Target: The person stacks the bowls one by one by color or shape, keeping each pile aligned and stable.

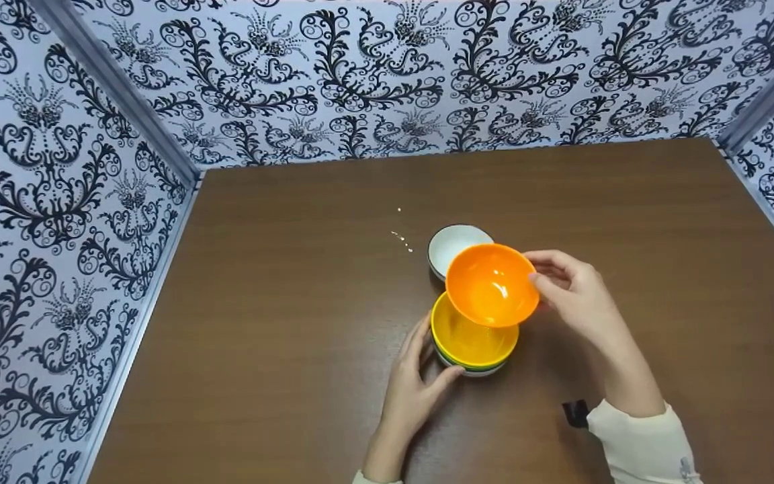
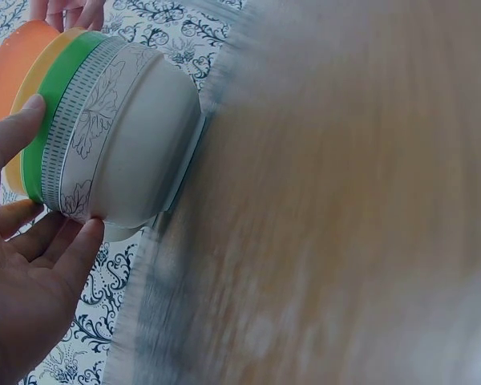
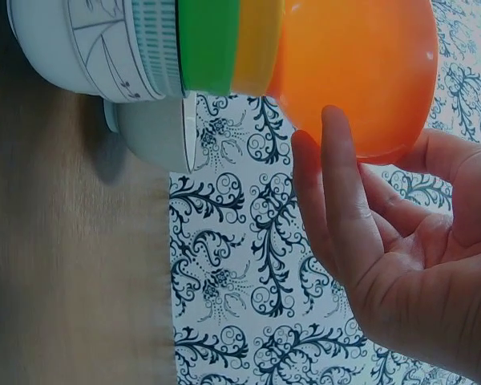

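Observation:
My right hand [image 1: 578, 299] holds an orange bowl [image 1: 484, 282] by its right rim, thumb on the inside and fingers under the outer wall. The bowl is tilted over a stack of nested bowls. On top of that stack is a yellow bowl [image 1: 467, 343], then a green bowl [image 2: 58, 104], with a white bowl with a floral and dashed pattern [image 2: 140, 136] at the bottom. My left hand [image 1: 410, 390] grips the stack from its left side, thumb at the front and fingers around the back. Behind the stack stands a white bowl with a dark rim [image 1: 451, 245], partly covered by the orange one.
The brown wooden table [image 1: 293, 282] has patterned panels [image 1: 387, 74] at its back and sides. Small white specks [image 1: 401, 240] lie left of the white bowl. A black piece [image 1: 575, 413] juts out beside the right sleeve [image 1: 642, 444].

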A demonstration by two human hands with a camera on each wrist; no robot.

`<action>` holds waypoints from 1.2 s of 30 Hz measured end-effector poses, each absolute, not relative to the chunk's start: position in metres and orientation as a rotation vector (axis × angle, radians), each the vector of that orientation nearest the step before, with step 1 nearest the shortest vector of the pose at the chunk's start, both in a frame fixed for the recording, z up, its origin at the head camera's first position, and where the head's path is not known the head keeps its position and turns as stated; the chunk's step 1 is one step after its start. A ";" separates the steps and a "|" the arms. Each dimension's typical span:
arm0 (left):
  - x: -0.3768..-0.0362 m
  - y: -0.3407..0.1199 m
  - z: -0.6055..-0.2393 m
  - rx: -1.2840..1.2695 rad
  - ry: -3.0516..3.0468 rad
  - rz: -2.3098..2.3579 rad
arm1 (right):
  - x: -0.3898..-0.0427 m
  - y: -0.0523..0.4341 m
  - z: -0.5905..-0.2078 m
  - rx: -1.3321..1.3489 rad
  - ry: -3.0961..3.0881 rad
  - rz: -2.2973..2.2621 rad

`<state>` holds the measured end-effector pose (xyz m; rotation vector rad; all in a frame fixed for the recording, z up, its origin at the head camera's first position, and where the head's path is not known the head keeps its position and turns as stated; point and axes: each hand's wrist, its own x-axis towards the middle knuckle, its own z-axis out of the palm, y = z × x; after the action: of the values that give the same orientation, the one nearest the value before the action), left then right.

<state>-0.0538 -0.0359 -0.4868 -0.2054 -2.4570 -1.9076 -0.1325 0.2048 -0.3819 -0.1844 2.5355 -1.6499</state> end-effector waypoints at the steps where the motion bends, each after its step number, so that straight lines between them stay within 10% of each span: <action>1: -0.054 -0.036 -0.487 -0.204 -2.458 -1.908 | -0.132 0.204 -0.382 -0.188 2.543 -1.644; 36: -0.054 -0.034 -0.484 -0.114 -2.508 -1.907 | -0.126 0.190 -0.392 -0.153 2.671 -1.485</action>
<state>-0.0542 -0.0343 -0.4835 -0.1143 -2.5080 -1.9069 -0.1258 0.1897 -0.3925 -0.1535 2.6706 -1.4852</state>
